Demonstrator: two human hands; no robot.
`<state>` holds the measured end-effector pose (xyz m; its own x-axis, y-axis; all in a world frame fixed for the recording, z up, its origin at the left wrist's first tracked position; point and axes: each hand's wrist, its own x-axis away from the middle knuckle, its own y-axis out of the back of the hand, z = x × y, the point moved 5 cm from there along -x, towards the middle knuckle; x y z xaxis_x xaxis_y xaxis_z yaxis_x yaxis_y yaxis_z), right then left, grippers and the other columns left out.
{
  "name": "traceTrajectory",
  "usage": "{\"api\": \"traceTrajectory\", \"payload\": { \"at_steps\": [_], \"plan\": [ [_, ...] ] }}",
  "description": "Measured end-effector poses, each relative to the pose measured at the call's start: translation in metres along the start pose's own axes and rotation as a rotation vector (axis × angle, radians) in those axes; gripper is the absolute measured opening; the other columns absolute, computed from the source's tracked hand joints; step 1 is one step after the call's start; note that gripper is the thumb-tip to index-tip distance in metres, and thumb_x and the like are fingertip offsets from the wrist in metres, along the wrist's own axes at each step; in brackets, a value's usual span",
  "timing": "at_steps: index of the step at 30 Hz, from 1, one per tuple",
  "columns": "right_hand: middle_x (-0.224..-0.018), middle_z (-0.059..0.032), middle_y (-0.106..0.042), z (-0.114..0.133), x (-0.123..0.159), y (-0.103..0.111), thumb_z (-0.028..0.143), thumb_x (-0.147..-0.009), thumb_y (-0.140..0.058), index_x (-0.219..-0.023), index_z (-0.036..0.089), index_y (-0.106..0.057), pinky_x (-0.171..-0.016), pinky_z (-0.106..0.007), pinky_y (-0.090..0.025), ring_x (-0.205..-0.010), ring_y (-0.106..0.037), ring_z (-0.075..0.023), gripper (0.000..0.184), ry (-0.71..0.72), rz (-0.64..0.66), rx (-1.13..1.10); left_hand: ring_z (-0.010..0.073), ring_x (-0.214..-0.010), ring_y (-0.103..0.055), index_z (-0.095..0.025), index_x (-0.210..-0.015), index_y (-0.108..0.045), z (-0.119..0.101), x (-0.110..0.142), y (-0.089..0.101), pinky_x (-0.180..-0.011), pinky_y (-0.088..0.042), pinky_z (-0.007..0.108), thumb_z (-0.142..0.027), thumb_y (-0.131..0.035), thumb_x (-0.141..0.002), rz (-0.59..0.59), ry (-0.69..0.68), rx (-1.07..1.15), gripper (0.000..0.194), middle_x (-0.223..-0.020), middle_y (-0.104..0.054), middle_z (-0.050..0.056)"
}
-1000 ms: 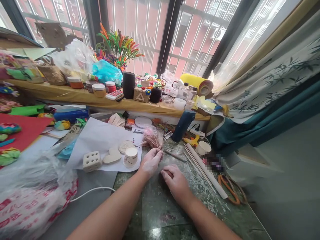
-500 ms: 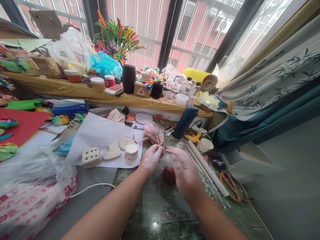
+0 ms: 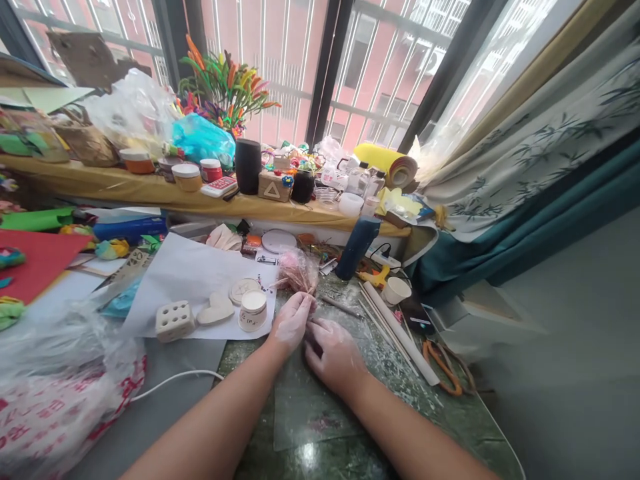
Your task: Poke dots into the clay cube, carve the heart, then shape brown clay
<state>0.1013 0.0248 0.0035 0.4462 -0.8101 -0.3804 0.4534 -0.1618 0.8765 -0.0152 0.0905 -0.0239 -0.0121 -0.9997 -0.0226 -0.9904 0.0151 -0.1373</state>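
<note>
My left hand (image 3: 291, 323), dusted with white powder, is closed with thumb and fingertips pinched together. It sits just in front of a clear plastic bag (image 3: 297, 270) holding something pink and brown sticks. What the pinch holds is too small to tell. My right hand (image 3: 334, 352), also powdery, curls its fingers and thumb close beside the left fingertips. A dark patch shows between its thumb and fingers. The spot where a reddish-brown lump lay is covered by this hand, so the lump is hidden. Beneath both hands lies a clear plastic sheet (image 3: 310, 417) on the green table.
To the left, white paper (image 3: 190, 273) carries a dice-like block (image 3: 175, 321), a heart (image 3: 216, 309), a round disc and a paper cup (image 3: 253, 312). To the right lie a thin rod (image 3: 343, 306), a white roller (image 3: 400, 333), thin sticks and orange-handled scissors (image 3: 443, 369).
My right hand has come down and left, its extended fingers now curled, covering the reddish-brown lump. My left hand stays pinched. The thin rod is now visible. The view has shifted slightly.
</note>
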Motion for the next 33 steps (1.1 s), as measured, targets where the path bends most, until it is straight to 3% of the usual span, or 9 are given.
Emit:
{"api": "traceTrajectory", "payload": {
  "at_steps": [6,10,17,19,22,23,27,30,33],
  "plan": [
    [-0.124,-0.0138,-0.073,-0.002,0.015,0.003,0.02,-0.088,-0.062,-0.12,0.016,-0.069,-0.106,-0.043,-0.049,-0.119,-0.065,-0.0287,0.033,0.038,-0.043,0.015,0.0199,-0.08,-0.065,-0.02,-0.082,-0.066,0.001,-0.003,0.005,-0.08,-0.053,0.032,-0.069,-0.062,-0.08,0.015,-0.009,-0.021,0.049,-0.08,-0.068,0.003],
    [-0.095,-0.0099,-0.073,0.002,0.018,0.002,0.017,-0.09,-0.061,-0.092,0.019,-0.069,-0.087,-0.038,-0.052,-0.093,-0.066,-0.0259,0.009,0.075,-0.028,0.029,0.0192,-0.076,-0.064,-0.02,-0.082,-0.065,0.003,-0.004,0.006,-0.076,-0.054,0.032,-0.072,-0.063,-0.079,0.013,-0.017,-0.025,0.052,-0.078,-0.068,0.003],
    [-0.075,-0.0042,-0.063,0.008,0.022,0.012,0.027,-0.096,-0.059,-0.07,0.024,-0.06,-0.073,-0.033,-0.046,-0.074,-0.057,-0.0201,0.026,0.244,0.063,-0.079,0.0175,-0.069,-0.064,-0.02,-0.078,-0.06,0.005,-0.012,0.005,-0.068,-0.053,0.029,-0.072,-0.063,-0.077,0.003,-0.027,-0.031,0.052,-0.073,-0.067,0.002],
    [-0.075,-0.0036,-0.065,-0.006,0.014,0.026,0.036,-0.093,-0.065,-0.072,0.024,-0.063,-0.075,-0.033,-0.048,-0.076,-0.059,-0.02,0.024,0.033,-0.047,-0.367,0.0175,-0.07,-0.065,-0.02,-0.08,-0.06,0.004,-0.012,0.004,-0.07,-0.054,0.03,-0.068,-0.062,-0.08,0.007,-0.035,-0.045,0.048,-0.074,-0.067,0.002],
    [-0.079,-0.0034,-0.068,-0.036,0.007,0.033,0.054,-0.092,-0.065,-0.09,0.023,-0.068,-0.072,-0.035,-0.052,-0.075,-0.063,-0.0211,0.031,-0.544,-0.356,-0.959,0.0195,-0.077,-0.067,-0.02,-0.084,-0.063,-0.003,-0.003,0.003,-0.078,-0.055,0.033,-0.06,-0.06,-0.086,0.025,-0.074,-0.088,0.04,-0.078,-0.069,0.003],
    [-0.08,-0.0036,-0.069,-0.038,0.004,0.03,0.06,-0.092,-0.06,-0.096,0.023,-0.068,-0.07,-0.036,-0.054,-0.074,-0.065,-0.0215,0.038,-0.662,-0.407,-1.082,0.0208,-0.082,-0.068,-0.02,-0.088,-0.066,-0.008,0.003,0.001,-0.083,-0.055,0.035,-0.057,-0.061,-0.087,0.033,-0.096,-0.105,0.037,-0.083,-0.071,0.004],
    [-0.087,-0.0094,-0.075,-0.01,-0.008,0.018,0.07,-0.095,-0.044,-0.101,0.019,-0.069,-0.076,-0.044,-0.059,-0.084,-0.074,-0.0276,0.057,-0.718,-0.282,-1.364,0.0277,-0.114,-0.066,-0.024,-0.124,-0.069,-0.036,0.03,-0.01,-0.104,-0.049,0.042,-0.042,-0.071,-0.084,0.141,-0.3,-0.255,0.044,-0.127,-0.071,0.01],
    [-0.105,-0.0115,-0.076,0.014,-0.007,0.02,0.072,-0.093,-0.045,-0.112,0.02,-0.069,-0.088,-0.044,-0.059,-0.108,-0.072,-0.0303,0.06,-0.684,-0.175,-1.656,0.0311,-0.116,-0.066,-0.026,-0.116,-0.075,-0.055,0.046,-0.021,-0.106,-0.049,0.045,-0.037,-0.077,-0.08,0.247,-0.481,-0.47,0.038,-0.124,-0.074,0.01],
    [-0.109,-0.0115,-0.075,0.015,-0.007,0.026,0.074,-0.095,-0.041,-0.116,0.021,-0.066,-0.091,-0.044,-0.058,-0.11,-0.071,-0.03,0.062,-0.68,-0.166,-1.764,0.0289,-0.106,-0.069,-0.026,-0.109,-0.078,-0.063,0.048,-0.022,-0.099,-0.052,0.043,-0.033,-0.073,-0.083,0.23,-0.546,-0.541,0.027,-0.113,-0.078,0.01]
  ]
}}
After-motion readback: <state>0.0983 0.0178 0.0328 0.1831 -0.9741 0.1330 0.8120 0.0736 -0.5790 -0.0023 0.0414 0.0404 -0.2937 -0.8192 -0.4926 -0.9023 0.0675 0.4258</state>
